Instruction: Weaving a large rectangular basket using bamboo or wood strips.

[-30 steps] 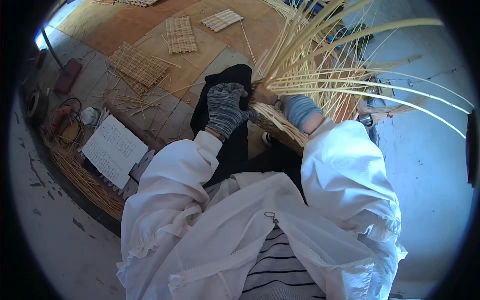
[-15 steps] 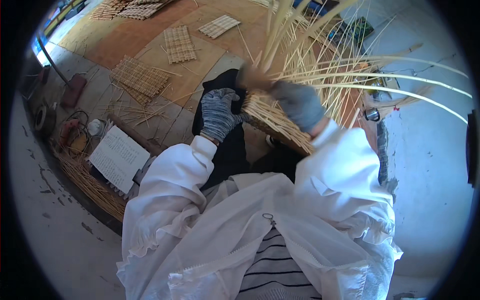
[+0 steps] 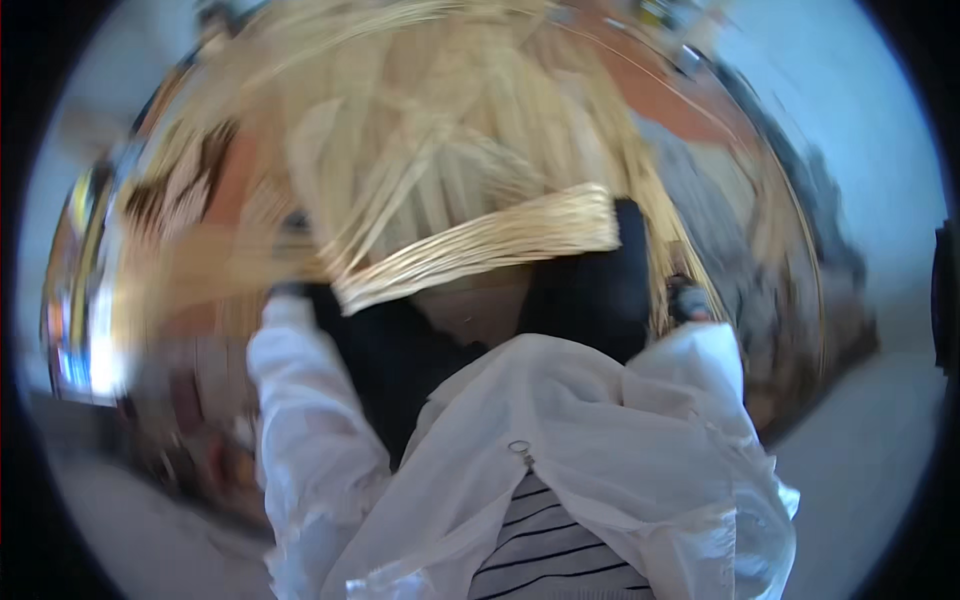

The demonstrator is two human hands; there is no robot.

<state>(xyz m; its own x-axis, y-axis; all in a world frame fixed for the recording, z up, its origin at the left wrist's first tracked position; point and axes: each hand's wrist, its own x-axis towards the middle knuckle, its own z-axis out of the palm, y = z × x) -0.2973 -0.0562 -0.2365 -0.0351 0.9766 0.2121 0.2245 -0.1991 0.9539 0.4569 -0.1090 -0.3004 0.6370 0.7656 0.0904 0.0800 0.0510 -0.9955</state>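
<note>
Gloved, my left hand (image 3: 290,295) sat at mid-left and my right hand (image 3: 688,298) at mid-right, both flanking the woven basket (image 3: 480,250) at frame centre; blur hid whether either clamped it. Seemingly I was turning it mid-weave; steadying came next.

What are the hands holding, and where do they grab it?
A half-woven straw basket. The left hand is at its left rim end and the right hand by its right side. The blur hides the grip, so a firm hold cannot be told.
</note>
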